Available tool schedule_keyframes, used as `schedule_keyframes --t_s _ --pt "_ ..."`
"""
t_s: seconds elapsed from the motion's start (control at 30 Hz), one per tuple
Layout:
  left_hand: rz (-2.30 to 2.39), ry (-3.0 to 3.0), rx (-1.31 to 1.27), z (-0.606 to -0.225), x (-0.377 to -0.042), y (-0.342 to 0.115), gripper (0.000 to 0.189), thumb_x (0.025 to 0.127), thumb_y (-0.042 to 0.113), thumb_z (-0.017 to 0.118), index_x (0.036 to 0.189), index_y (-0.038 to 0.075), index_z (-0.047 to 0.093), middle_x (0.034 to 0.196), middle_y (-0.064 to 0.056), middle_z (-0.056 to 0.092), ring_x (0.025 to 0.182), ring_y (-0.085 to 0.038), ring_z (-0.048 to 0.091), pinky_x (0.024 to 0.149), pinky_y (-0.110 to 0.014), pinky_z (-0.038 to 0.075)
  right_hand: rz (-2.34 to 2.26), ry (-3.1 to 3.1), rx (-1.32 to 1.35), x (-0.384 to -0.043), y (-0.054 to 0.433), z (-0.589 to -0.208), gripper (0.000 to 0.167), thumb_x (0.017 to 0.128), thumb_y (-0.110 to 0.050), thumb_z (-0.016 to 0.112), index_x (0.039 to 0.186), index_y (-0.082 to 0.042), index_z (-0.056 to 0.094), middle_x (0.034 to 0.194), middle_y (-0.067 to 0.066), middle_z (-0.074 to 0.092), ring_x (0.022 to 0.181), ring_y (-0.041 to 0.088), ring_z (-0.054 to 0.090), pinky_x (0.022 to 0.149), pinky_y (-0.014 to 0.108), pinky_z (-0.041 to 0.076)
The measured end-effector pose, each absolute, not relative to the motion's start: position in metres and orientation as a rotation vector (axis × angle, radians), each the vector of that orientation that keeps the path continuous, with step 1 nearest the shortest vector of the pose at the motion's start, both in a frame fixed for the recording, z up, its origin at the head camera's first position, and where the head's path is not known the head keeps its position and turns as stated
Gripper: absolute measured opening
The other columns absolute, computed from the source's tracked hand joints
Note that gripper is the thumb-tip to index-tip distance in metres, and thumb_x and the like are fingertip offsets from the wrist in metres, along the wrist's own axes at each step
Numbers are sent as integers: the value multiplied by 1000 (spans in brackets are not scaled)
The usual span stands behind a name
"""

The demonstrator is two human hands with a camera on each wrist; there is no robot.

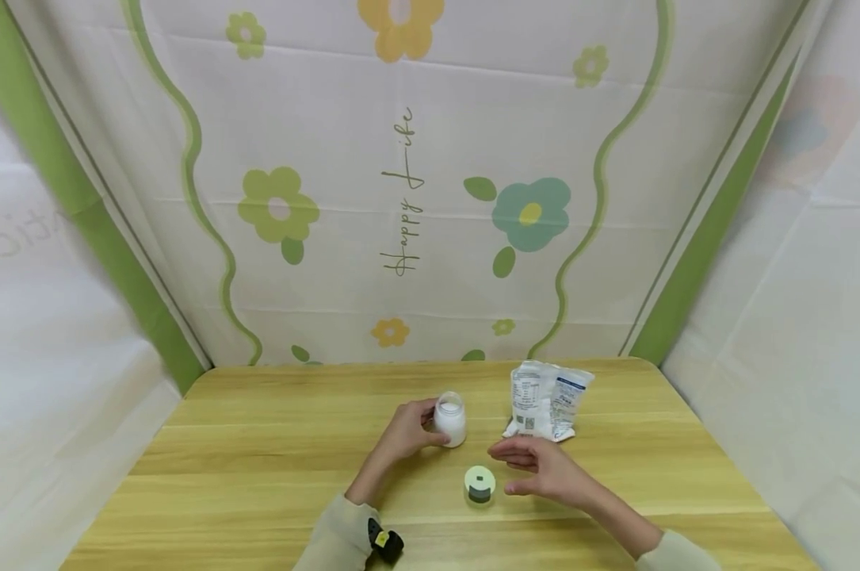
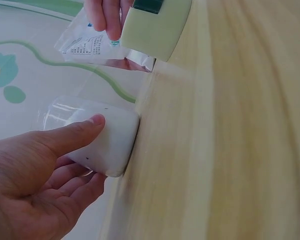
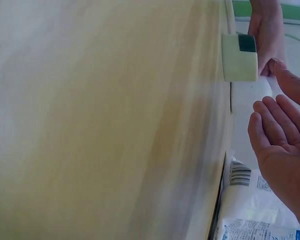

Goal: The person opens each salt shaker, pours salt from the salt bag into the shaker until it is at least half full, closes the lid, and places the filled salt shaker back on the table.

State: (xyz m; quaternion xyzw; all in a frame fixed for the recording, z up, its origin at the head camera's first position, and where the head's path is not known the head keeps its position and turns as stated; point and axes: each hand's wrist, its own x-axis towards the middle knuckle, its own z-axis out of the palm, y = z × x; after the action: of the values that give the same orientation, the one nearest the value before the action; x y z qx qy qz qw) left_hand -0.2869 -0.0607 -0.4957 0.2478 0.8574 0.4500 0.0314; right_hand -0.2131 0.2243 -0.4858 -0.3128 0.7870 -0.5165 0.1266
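Note:
A small clear jar [image 1: 449, 420] with white contents stands upright and uncapped on the wooden table. My left hand [image 1: 407, 432] holds it from the left, thumb [image 2: 82, 134] against its near side and fingers curled round behind. Just in front of the jar, to its right, sits a pale green lid [image 1: 479, 484] with a dark green tab. My right hand [image 1: 544, 472] hovers beside the lid, fingers extended, thumb apart, nothing in its grasp. Behind that hand a white printed packet [image 1: 547, 400] stands on the table, its lower edge close to the fingers in the head view.
The wooden table [image 1: 280, 468] reaches back to a white curtain [image 1: 401, 159] with flowers and green wavy lines. Similar cloth hangs at both sides. A black strap with a yellow tag [image 1: 383, 541] is on my left sleeve.

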Motion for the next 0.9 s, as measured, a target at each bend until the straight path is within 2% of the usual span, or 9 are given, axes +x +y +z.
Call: schedule_keyframes --t_s 0.27,0.47,0.67,0.9 --pt "1394 2633 773 -496 -286 -61 61 79 13 85 134 0 60 129 -16 67 117 -30 66 98 -40 55 -1467 2254 -903 -214 214 -491 56 85 -18 79 134 -3 57 135 22 61 126 22 61 104 24 49" --pt "1417 2619 768 -496 -286 -62 61 80 12 84 135 1 60 129 -15 67 117 -28 66 98 -40 55 -1465 2222 -931 -214 207 -492 57 83 -18 80 133 -2 58 135 21 61 126 24 61 104 22 49" --pt "1416 2624 772 -496 -285 -62 62 79 13 85 134 1 60 129 -16 67 117 -29 66 98 -40 55 -1457 2215 -926 -214 202 -494 59 81 -13 82 132 1 58 133 21 62 124 17 62 102 19 49" --pt "1415 2624 772 -495 -285 -62 61 80 13 84 135 2 60 129 -15 67 117 -29 66 98 -40 55 -1389 2286 -822 -216 196 -497 54 77 -13 85 126 -8 64 126 11 67 117 12 65 97 15 50"
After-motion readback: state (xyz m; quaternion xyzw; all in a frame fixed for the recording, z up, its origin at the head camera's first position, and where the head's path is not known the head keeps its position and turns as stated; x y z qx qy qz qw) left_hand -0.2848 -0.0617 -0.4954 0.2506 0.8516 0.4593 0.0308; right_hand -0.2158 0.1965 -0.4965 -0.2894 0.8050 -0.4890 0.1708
